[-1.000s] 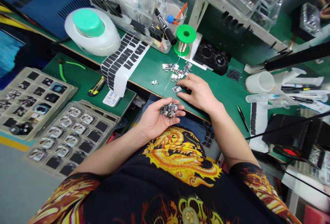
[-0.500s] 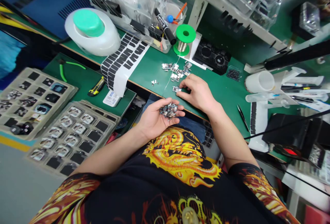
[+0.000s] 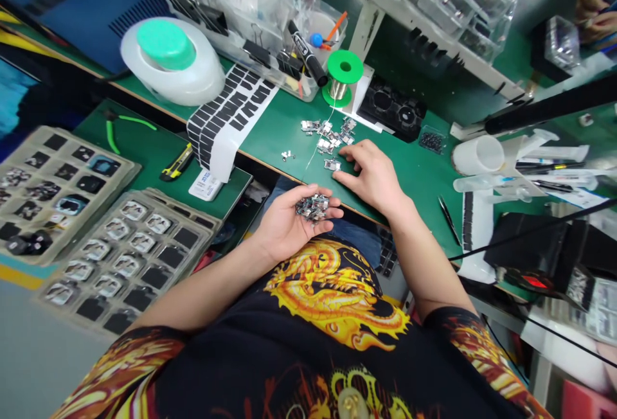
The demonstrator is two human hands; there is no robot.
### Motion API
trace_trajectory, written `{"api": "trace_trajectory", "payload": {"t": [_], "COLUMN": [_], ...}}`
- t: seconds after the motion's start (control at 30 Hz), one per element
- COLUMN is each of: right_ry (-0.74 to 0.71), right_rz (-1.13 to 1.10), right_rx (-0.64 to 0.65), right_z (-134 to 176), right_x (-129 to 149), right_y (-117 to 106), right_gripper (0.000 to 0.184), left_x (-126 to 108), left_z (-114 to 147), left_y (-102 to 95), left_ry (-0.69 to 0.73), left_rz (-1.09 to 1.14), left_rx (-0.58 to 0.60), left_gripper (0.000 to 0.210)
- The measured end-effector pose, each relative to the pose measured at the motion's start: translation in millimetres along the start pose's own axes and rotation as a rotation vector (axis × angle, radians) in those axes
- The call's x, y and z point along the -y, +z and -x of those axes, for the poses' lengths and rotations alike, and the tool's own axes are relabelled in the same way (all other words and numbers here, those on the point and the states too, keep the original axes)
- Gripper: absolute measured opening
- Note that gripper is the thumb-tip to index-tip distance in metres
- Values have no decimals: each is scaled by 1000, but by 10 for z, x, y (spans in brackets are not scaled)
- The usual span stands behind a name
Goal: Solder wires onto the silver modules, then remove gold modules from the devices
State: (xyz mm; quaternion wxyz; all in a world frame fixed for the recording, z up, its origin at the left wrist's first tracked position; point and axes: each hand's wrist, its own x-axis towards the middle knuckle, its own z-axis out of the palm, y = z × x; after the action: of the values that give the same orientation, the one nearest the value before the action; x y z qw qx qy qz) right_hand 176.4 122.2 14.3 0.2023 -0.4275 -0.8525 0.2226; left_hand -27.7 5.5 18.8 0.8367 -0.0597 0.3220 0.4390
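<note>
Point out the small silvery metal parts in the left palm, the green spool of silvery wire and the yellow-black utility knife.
Small silvery metal parts (image 3: 313, 207), head view: heap's middle.
Green spool of silvery wire (image 3: 342, 78), head view: top flange.
Yellow-black utility knife (image 3: 177, 162), head view: handle.

Left hand (image 3: 284, 229): small parts (image 3: 313, 207) were held in its palm, at the front edge of the table (image 3: 265, 136).
Right hand (image 3: 370, 175): was placed on the table, just beside a single part (image 3: 332, 164).
Pile (image 3: 326, 144): was spread behind the single part, before the spool (image 3: 345, 67).
Label sheet (image 3: 226, 114): was draped over the table's edge, left of the pile.
Knife (image 3: 177, 162): was laid just left of the sheet.
Slim tool (image 3: 449, 220): was laid right of the right hand, before the cup (image 3: 471, 155).
</note>
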Motion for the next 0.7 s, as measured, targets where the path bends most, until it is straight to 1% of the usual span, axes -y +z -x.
{"api": "trace_trajectory", "payload": {"t": [0.07,0.2,0.33,0.43,0.5,0.57,0.63,0.7], "right_ry": [3,27,18,-1,8,25,18,-32], "right_rz": [30,35,37,22,-51,-174,-297,-373], "right_rx": [-9,-45,-42,-47,-65,-68,-37,28], "right_z": [-20,-54,-73,-63,-29,37,128,225], "right_x": [-7,-2,-36,-62,-32,54,182,314], "right_y": [55,129,148,109,46,-38,-117,-167], "right_gripper": [27,12,9,8,9,13,17,19], "left_x": [-3,-18,-17,-8,-8,-16,-28,-38], "left_z": [-2,-7,-22,-32,-33,-31,-33,-46], "left_y": [4,7,-6,-20,-29,-37,-44,-48], "left_ry": [-1,4,13,12,13,15,10,2], "left_rz": [-1,-6,-13,-18,-20,-22,-26,-18], "left_rx": [5,27,20,10,6,4,11,19], "left_gripper": [27,26,26,26,27,27,27,25]}}
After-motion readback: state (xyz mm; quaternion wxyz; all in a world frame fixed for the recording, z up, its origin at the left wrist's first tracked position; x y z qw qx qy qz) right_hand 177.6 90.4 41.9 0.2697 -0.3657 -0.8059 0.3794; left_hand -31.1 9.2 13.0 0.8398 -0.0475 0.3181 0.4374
